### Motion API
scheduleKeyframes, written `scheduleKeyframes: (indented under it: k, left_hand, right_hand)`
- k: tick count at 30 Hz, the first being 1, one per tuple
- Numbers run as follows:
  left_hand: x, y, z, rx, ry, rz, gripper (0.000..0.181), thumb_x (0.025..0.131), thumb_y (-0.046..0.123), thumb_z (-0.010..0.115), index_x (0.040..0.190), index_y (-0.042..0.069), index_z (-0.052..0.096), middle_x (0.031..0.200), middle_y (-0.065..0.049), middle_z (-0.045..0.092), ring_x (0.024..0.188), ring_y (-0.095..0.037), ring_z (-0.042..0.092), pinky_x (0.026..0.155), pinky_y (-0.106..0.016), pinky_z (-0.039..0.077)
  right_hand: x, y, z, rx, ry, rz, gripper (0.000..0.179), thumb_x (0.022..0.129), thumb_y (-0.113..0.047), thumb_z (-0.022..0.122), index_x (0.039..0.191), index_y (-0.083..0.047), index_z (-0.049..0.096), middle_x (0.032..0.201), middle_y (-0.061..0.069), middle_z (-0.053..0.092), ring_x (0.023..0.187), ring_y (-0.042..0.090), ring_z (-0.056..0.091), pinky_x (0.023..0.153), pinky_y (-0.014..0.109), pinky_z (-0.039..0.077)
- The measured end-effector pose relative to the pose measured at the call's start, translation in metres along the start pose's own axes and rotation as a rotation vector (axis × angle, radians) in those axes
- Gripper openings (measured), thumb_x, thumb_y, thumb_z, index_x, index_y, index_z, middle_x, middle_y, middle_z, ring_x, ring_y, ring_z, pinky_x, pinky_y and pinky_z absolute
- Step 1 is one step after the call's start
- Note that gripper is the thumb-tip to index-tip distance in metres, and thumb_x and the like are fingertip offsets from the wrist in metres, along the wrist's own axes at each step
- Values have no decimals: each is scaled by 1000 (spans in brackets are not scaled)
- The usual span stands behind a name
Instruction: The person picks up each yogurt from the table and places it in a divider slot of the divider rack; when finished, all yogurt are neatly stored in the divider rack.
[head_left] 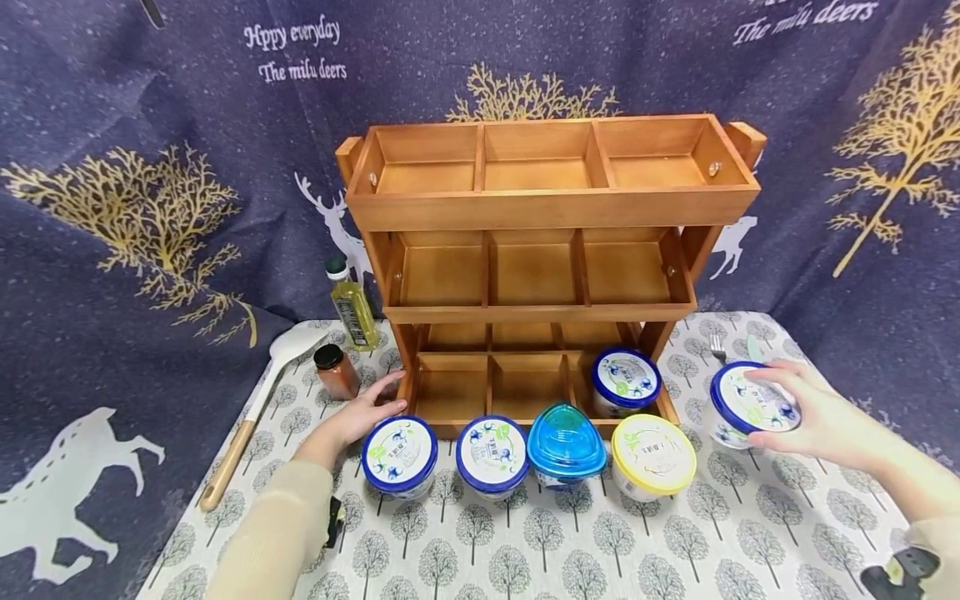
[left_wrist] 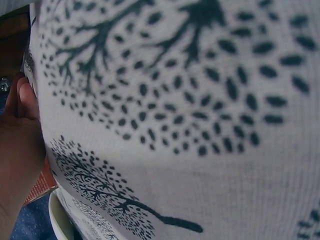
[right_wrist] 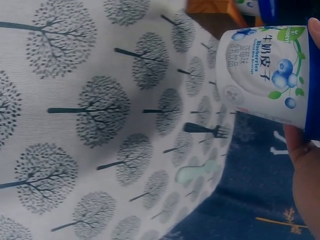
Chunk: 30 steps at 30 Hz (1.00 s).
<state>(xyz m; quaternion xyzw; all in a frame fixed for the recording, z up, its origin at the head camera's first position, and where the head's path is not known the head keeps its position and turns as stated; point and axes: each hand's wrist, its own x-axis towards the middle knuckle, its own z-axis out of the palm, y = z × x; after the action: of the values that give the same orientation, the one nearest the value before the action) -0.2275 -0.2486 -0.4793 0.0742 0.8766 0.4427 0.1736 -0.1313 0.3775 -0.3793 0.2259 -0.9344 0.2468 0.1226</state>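
My right hand (head_left: 817, 415) grips a blue-lidded yogurt tub (head_left: 756, 400) by its lid, at the right of the wooden shelf. In the right wrist view this tub (right_wrist: 265, 75) shows its white side with blueberries, held between thumb and fingers. My left hand (head_left: 362, 415) touches the left end of the shelf's lowest tier (head_left: 450, 387), its fingers extended. Another blue-lidded tub (head_left: 626, 379) sits in that tier's right compartment. In front stand two more blue-lidded tubs (head_left: 399, 454) (head_left: 492, 456), a tub with a clear blue cover (head_left: 567, 446) and a yellow-lidded tub (head_left: 652, 458).
The three-tier wooden shelf (head_left: 551, 210) stands at the back against a dark curtain. On the left are a red-brown jar (head_left: 337, 372), an oil bottle (head_left: 354, 312) and a white spatula (head_left: 258, 408). Behind the held tub lie a fork (right_wrist: 202, 130) and a pale green utensil (right_wrist: 195, 172).
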Motion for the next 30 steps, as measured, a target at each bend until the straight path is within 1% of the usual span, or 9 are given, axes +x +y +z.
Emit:
scheduleKeyframes:
  k: [4,6,8,13,15,19,22,26,30]
  left_hand:
    - [2,0,2,6,-3,3,70,90,48,58,148,33,23,144,-21,32,131,-41,31,102,-62,22]
    - [2,0,3,9,-6,-1,71,89,48,58,149,33,23,145,-20,31,131,-40,30,103,-61,21]
    - [2,0,3,8,-8,-4,71,89,49,57,149,32,22,146,-20,30,132,-39,30,103,-61,21]
    - [1,1,2,11,-8,-5,71,90,48,57,149,32,22,145,-19,31,131,-39,30,103,-61,22]
    - [0,2,1,12,-12,-8,71,90,48,57,149,32,21,145,-20,30,132,-40,30,103,-62,21]
    - [-1,4,0,15,-19,-16,71,90,49,57,149,34,21,147,-21,27,132,-42,28,102,-64,20]
    - [-1,5,-1,15,-25,-28,71,89,50,56,148,35,20,149,-21,23,132,-44,26,102,-65,18]
    - [-2,5,-1,12,-35,-45,71,90,51,56,149,36,19,152,-19,16,134,-45,21,102,-65,16]
    - [-1,5,-1,10,-41,-45,71,90,51,55,149,36,18,153,-18,13,135,-45,18,102,-66,15]
  right_hand:
    - [7,-5,-7,-16,42,-19,79,54,-10,89,123,-5,52,130,27,33,126,44,22,108,41,11]
    - [12,-8,-10,-24,59,-27,80,52,-9,89,124,-5,53,129,27,32,123,43,24,107,33,11]
    - [15,-12,-12,-22,64,-28,81,52,-9,89,124,-6,53,129,27,31,119,44,26,106,33,13]
    - [22,-25,-12,8,57,-29,81,54,-9,89,126,-6,52,130,28,31,118,45,26,103,51,18]
    - [24,-30,-11,15,60,-42,83,53,-8,89,127,-7,52,131,28,31,120,43,25,102,51,18]
    - [33,-40,-9,16,91,-94,84,48,-6,90,124,-7,55,130,26,33,123,30,26,104,27,17]
    - [41,-46,-9,4,108,-143,84,45,-7,91,121,-6,56,128,26,36,120,29,29,102,21,16]
    - [49,-54,-7,-22,102,-168,83,45,-12,92,120,-7,56,126,28,38,116,42,32,105,42,20]
    - [54,-63,-3,-23,85,-150,83,47,-13,92,121,-8,55,128,28,38,116,47,33,98,58,25]
